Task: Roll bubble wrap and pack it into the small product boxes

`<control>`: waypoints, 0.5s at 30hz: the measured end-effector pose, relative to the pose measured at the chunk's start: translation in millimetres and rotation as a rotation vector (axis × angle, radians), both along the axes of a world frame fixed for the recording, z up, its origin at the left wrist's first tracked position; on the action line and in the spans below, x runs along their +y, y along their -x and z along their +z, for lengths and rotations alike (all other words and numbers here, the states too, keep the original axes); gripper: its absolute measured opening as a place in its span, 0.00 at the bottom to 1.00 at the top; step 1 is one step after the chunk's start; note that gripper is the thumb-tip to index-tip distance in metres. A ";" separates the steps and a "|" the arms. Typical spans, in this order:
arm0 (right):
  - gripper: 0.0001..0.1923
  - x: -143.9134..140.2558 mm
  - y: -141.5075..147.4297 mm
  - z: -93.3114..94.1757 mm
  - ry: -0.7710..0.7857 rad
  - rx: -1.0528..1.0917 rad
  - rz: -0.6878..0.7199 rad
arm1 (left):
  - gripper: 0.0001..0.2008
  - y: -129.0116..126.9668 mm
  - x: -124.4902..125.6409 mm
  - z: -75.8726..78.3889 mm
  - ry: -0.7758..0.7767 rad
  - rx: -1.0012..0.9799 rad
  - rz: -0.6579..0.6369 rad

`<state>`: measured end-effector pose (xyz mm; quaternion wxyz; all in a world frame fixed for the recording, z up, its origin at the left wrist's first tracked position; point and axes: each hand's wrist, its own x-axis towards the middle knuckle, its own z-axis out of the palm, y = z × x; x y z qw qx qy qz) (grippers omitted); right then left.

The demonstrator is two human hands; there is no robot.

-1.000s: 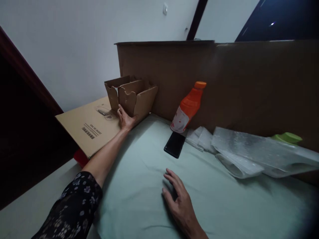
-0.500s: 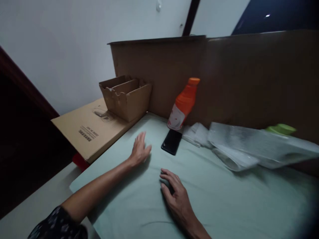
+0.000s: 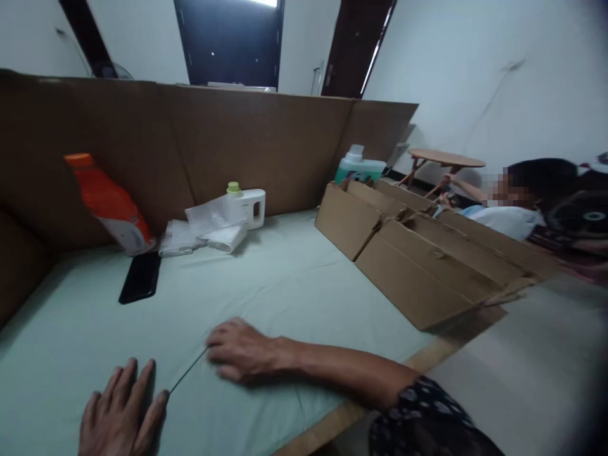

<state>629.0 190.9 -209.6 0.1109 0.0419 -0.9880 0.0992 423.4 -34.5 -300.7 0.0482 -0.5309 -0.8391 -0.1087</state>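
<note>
The left hand [image 3: 116,415] lies spread open, gripping nothing visible, on the green cloth [image 3: 285,291], a thin dark line [image 3: 189,370] linking its thumb to the half-curled right hand [image 3: 244,351], hold too blurred to tell, where any tug dragging that cloth could topple the orange bottle [image 3: 110,204].

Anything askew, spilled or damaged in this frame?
No spill shows. The orange bottle looks askew, its top tipped left, though the wide lens may cause that. A thin dark line runs between the left hand and right hand; cord or crease, I cannot tell. The cardboard boxes have uneven top edges, perhaps by design.
</note>
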 end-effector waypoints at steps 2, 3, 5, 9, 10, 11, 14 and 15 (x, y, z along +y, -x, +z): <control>0.11 40.8 -57.5 23.4 -0.068 0.123 -0.363 | 0.33 -18.9 -2.4 -3.1 0.029 -0.010 -0.027; 0.13 65.2 -84.9 38.0 -0.094 0.176 -0.520 | 0.33 -28.1 -1.6 -3.4 0.037 -0.019 -0.039; 0.16 117.5 -134.1 70.4 -0.132 0.263 -0.727 | 0.33 -44.6 3.4 -0.4 0.031 -0.024 -0.056; 0.17 211.0 -198.9 124.4 -0.197 0.433 -1.112 | 0.29 -64.0 16.6 14.5 -0.039 0.007 -0.065; 0.20 228.6 -206.6 132.0 -0.192 0.436 -1.168 | 0.29 -65.9 18.5 17.7 -0.060 0.007 -0.069; 0.22 243.4 -210.8 137.1 -0.176 0.432 -1.194 | 0.28 -66.8 19.7 20.1 -0.081 0.002 -0.073; 0.26 269.2 -208.0 141.3 -0.133 0.404 -1.177 | 0.25 -66.7 19.1 21.9 -0.148 -0.031 -0.081; 0.28 271.5 -204.2 140.2 -0.129 0.398 -1.150 | 0.25 -66.3 18.3 21.5 -0.172 -0.042 -0.073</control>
